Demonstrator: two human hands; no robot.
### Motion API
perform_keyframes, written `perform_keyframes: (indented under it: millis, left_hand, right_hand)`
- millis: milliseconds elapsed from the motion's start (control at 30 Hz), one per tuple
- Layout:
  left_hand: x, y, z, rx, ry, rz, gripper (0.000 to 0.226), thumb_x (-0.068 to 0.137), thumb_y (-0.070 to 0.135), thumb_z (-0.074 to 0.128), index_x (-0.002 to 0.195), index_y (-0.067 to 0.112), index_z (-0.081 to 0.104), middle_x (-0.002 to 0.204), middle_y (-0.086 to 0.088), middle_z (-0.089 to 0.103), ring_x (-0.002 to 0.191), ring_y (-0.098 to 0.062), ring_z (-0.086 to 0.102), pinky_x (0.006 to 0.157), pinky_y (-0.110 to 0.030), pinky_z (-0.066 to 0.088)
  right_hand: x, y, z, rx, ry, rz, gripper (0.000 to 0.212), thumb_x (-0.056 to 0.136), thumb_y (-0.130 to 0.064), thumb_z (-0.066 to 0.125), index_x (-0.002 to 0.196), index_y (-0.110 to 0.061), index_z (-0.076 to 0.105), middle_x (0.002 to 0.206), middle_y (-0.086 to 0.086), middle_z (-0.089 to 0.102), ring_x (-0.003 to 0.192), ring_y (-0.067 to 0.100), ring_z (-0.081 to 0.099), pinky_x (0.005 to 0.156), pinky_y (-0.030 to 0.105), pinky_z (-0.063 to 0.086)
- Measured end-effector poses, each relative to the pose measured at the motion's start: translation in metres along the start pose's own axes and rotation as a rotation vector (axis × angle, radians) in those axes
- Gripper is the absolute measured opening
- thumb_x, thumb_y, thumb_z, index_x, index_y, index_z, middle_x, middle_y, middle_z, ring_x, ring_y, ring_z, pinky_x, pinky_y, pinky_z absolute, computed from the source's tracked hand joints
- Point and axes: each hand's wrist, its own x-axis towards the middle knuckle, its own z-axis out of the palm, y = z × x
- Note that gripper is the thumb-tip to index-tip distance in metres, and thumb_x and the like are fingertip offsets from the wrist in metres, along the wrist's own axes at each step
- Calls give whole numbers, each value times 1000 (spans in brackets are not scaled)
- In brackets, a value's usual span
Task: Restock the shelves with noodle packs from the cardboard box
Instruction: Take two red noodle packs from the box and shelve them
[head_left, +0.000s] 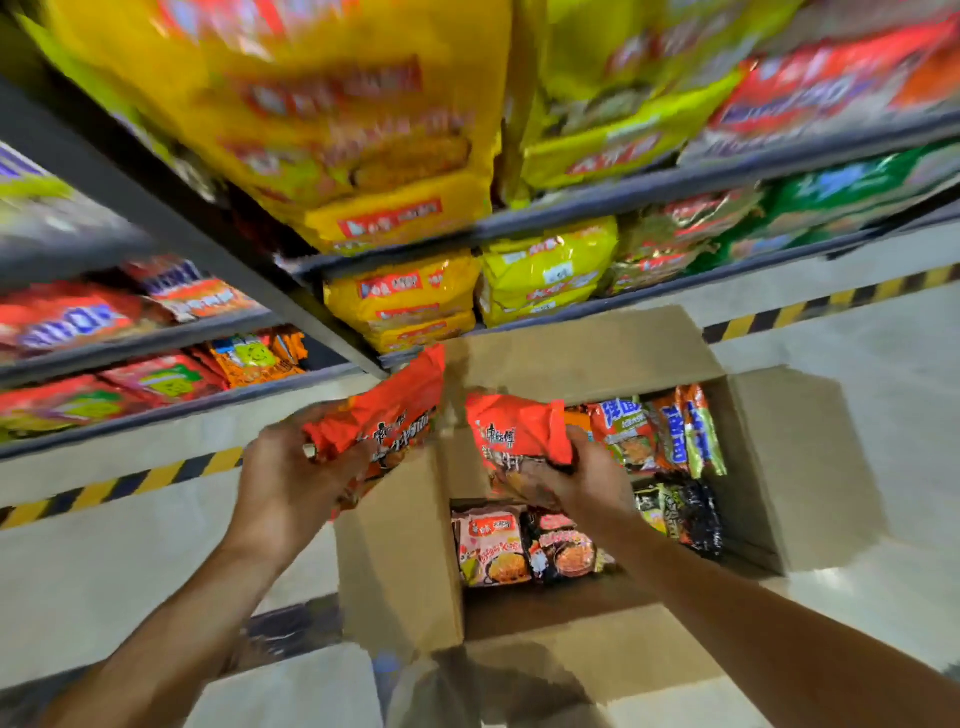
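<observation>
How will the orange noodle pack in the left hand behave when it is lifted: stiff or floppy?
Probably floppy: the orange noodle pack bends where the left hand grips one end. Its glossy wrapper looks rather slippery. It is likely light, since one hand holds it up.

Open cardboard box at centre and lower right of frame, standing on the floor before the shelves. Shelves stacked with noodle packs across the upper half, running from lower left to upper right. More packs inside the box, along its right and near sides. Left hand left of the box, holding a pack. Right hand above the box interior, holding another pack.
</observation>
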Motion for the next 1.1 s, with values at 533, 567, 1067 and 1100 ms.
perform_keyframes:
  millis: [533, 567, 1067, 1100]
  left_hand:
    - [-258, 250, -198, -55, 221, 197, 34, 82, 18, 80, 114, 19, 70, 101, 2, 74, 93, -13, 70, 84, -38, 58]
    - [-270, 255, -204, -74, 246, 199, 34, 82, 18, 79, 114, 17, 69, 101, 3, 74, 91, -8, 70, 82, -33, 59]
    - [-441, 288, -329, -242, 712, 322, 23, 84, 11, 76, 105, 16, 68, 91, 16, 74, 90, 9, 65, 76, -7, 49]
    - [-452, 284, -340, -246, 735, 339, 24, 84, 10, 76, 106, 16, 68, 92, 16, 73, 90, 9, 65, 75, -7, 49]
  right_hand:
    - [-274, -276, -198, 112, 46, -448, 45, 85, -31, 77, 127, -23, 63, 108, -16, 72, 97, -5, 67, 82, 16, 55]
    - [-283, -284, -204, 115, 53, -479, 46, 85, -30, 77, 128, -21, 63, 110, -15, 71, 99, -4, 67, 83, 17, 55]
    - [-366, -417, -168, 167, -165, -835, 35, 76, -30, 81, 108, -28, 67, 94, -34, 70, 88, -10, 66, 73, 4, 48]
    - [-375, -426, -157, 166, -175, -856, 37, 74, -40, 81, 107, -31, 67, 96, -32, 71, 90, -8, 67, 75, 7, 49]
